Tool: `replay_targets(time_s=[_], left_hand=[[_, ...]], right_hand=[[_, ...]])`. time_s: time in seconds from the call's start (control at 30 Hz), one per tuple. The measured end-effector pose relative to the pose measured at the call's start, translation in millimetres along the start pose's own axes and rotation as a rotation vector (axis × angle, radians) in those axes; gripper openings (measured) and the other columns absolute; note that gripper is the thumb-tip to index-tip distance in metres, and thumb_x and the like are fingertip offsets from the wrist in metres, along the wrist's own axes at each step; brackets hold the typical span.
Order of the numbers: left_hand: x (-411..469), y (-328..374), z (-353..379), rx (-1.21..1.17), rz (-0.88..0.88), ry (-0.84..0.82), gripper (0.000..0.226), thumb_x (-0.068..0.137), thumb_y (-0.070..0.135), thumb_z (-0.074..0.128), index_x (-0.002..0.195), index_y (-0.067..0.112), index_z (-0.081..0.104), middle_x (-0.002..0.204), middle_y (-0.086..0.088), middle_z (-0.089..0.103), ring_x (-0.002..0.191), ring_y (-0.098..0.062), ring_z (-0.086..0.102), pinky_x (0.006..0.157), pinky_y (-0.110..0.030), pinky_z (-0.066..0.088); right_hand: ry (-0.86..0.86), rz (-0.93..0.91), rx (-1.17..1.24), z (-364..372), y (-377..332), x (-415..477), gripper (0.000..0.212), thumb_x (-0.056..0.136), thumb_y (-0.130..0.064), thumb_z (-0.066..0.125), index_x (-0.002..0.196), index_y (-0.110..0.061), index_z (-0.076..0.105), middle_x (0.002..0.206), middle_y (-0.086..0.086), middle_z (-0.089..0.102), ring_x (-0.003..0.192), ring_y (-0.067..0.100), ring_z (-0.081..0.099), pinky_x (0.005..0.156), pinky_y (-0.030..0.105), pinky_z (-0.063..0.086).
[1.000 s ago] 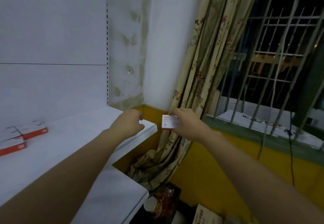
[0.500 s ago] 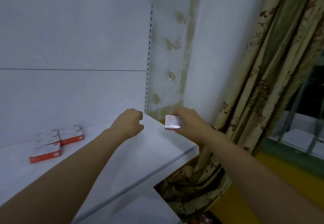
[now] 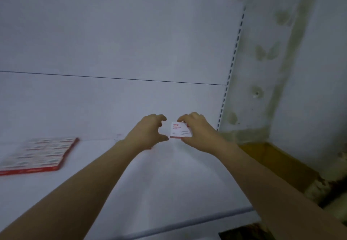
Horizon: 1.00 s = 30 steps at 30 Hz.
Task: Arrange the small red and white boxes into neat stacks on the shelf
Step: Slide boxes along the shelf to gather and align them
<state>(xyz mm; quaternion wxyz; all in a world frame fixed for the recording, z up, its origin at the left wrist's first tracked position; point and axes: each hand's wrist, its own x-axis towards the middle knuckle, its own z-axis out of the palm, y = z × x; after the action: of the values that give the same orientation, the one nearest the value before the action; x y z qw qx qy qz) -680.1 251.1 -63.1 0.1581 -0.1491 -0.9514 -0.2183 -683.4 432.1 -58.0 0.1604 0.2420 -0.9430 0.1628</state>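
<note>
Head view, only one there is: right hand [image 3: 199, 132] pinches the small white box with red print [image 3: 180, 130], fingers over its top edge and thumb side under it, printed face towards the camera; box is held low over the back of the white flat shelf board [image 3: 169, 183], close to the white back panel [image 3: 112, 42], can't tell if its bottom edge touches the board. Left hand [image 3: 148, 132] is spread in a C shape, thumb and fingers apart and holding nothing, thumb tip just beside the box's lower left corner, contact can't be told. Step in hand, as I judge: placing this single box, early in the task since no stack is visible here. Next move calls for lowering it flat, squaring it with both hands, and probably carrying it left, because the flat block of red and white boxes [image 3: 37, 155] lies well apart at the left of the same board. No real container; the shelf board is the only holder, and it carries that block, apparently one layer, too blurred to count. Slotted upright [image 3: 232, 61], stained wall [image 3: 309, 70], a bit of patterned curtain [image 3: 328, 189] to the right
</note>
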Motion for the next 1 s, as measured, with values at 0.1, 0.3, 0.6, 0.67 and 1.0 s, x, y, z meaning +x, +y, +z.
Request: replay_targets(time_s=[0.1, 0.3, 0.6, 0.67, 1.0], left_hand=[[-10, -7, -6, -0.033, 0.009, 0.106, 0.056, 0.078, 0.024, 0.074, 0.128, 0.015, 0.051, 0.116, -0.005, 0.060, 0.100, -0.017, 0.056, 0.088, -0.029, 0.048], [-31, -32, -20, -0.024, -0.047, 0.298, 0.045, 0.078, 0.019, 0.074, 0.118, 0.012, 0.055, 0.110, -0.006, 0.062, 0.089, -0.012, 0.053, 0.079, -0.020, 0.049], [-41, -52, -41, -0.312, -0.227, 0.337, 0.061, 0.075, 0.009, 0.076, 0.131, 0.016, 0.052, 0.124, -0.002, 0.061, 0.103, -0.012, 0.060, 0.078, -0.013, 0.046], [-43, -54, -45, -0.439, -0.268, 0.302, 0.062, 0.077, 0.008, 0.074, 0.133, 0.016, 0.051, 0.124, -0.001, 0.062, 0.105, -0.015, 0.062, 0.085, -0.022, 0.051], [-43, -63, -44, -0.928, -0.539, 0.180, 0.041, 0.082, 0.045, 0.064, 0.091, 0.005, 0.067, 0.083, -0.010, 0.071, 0.081, -0.022, 0.067, 0.076, -0.028, 0.054]], right_hand=[[0.041, -0.112, 0.073, 8, -15, 13, 0.052, 0.084, -0.020, 0.065, 0.131, -0.021, 0.043, 0.123, 0.002, 0.042, 0.115, 0.018, 0.035, 0.089, 0.025, 0.040], [0.107, -0.291, 0.196, 21, -31, 29, 0.052, 0.081, -0.010, 0.067, 0.129, -0.015, 0.047, 0.124, 0.003, 0.042, 0.116, 0.016, 0.037, 0.098, 0.029, 0.042], [0.124, -0.282, 0.499, 39, -54, 54, 0.050, 0.081, -0.007, 0.070, 0.127, -0.016, 0.053, 0.118, -0.005, 0.043, 0.110, 0.006, 0.050, 0.092, 0.009, 0.045], [0.076, -0.202, 0.652, 39, -57, 55, 0.052, 0.080, -0.006, 0.071, 0.128, -0.018, 0.053, 0.118, -0.005, 0.049, 0.108, 0.006, 0.053, 0.084, 0.004, 0.046], [-0.290, 0.242, 1.139, 43, -51, 62, 0.048, 0.085, -0.045, 0.061, 0.103, 0.000, 0.065, 0.087, 0.012, 0.068, 0.077, 0.022, 0.066, 0.082, 0.036, 0.056]])
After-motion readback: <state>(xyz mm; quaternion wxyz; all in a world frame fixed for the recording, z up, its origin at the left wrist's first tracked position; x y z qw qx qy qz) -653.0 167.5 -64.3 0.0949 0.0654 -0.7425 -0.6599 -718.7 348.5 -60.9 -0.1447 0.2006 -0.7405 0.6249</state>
